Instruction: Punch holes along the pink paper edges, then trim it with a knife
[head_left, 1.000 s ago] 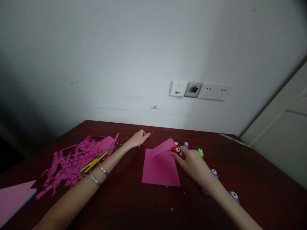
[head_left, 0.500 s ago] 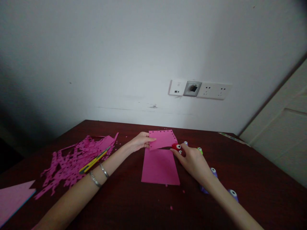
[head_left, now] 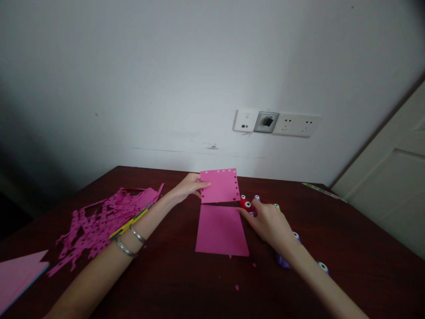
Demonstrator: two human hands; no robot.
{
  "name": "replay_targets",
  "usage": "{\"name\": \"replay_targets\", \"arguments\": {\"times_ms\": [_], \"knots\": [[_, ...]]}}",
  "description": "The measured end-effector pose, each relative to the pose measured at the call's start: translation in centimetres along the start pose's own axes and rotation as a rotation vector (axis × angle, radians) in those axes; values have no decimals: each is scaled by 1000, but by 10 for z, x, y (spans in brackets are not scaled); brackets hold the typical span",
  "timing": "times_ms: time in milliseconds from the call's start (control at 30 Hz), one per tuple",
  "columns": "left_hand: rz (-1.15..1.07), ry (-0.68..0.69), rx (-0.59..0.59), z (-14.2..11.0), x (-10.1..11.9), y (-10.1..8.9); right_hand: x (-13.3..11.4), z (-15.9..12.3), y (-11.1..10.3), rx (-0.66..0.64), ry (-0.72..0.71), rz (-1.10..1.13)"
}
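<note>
My left hand [head_left: 191,186] pinches a small pink paper sheet [head_left: 219,188] by its left edge, thumb on top. Small punched holes run along the sheet's top and right edges, with more on the left. At its lower right corner, my right hand [head_left: 265,219] closes thumb and fingers around a red craft punch [head_left: 245,204] with white, eye-like knobs. The paper's corner is now beside the punch; contact is hard to make out. Below lies a second pink sheet [head_left: 222,230], flat on the table, with no holes visible in it.
Punched pink strips [head_left: 99,221] are heaped at the left, with a yellow utility knife [head_left: 131,222] beside my forearm. Pink sheets [head_left: 20,277] lie at the near left. Purple punches [head_left: 282,260] and a green one [head_left: 277,207] stand around my right arm. Wall sockets [head_left: 295,125] are behind.
My left hand has raised the punched sheet up and slightly left, away from the red punch. The punch has turned in my right hand, which has barely moved.
</note>
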State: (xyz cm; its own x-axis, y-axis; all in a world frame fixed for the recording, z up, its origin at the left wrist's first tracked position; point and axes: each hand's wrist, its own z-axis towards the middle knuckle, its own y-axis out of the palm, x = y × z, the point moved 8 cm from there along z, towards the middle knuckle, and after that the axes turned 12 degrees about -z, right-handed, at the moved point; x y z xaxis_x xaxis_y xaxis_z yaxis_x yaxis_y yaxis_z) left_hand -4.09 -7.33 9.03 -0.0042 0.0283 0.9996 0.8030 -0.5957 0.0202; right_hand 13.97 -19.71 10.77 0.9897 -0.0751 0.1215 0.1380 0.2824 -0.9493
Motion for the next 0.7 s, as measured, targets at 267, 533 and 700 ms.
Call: {"name": "replay_targets", "arguments": {"times_ms": [267, 533, 700], "knots": [[50, -21, 52, -4, 12, -6, 101, 21, 7, -122, 167, 79], [43, -7, -20, -3, 8, 0, 180, 14, 85, -460, 314, 218], [54, -5, -55, -3, 4, 3, 184, 10, 107, -506, 325, 289]]}}
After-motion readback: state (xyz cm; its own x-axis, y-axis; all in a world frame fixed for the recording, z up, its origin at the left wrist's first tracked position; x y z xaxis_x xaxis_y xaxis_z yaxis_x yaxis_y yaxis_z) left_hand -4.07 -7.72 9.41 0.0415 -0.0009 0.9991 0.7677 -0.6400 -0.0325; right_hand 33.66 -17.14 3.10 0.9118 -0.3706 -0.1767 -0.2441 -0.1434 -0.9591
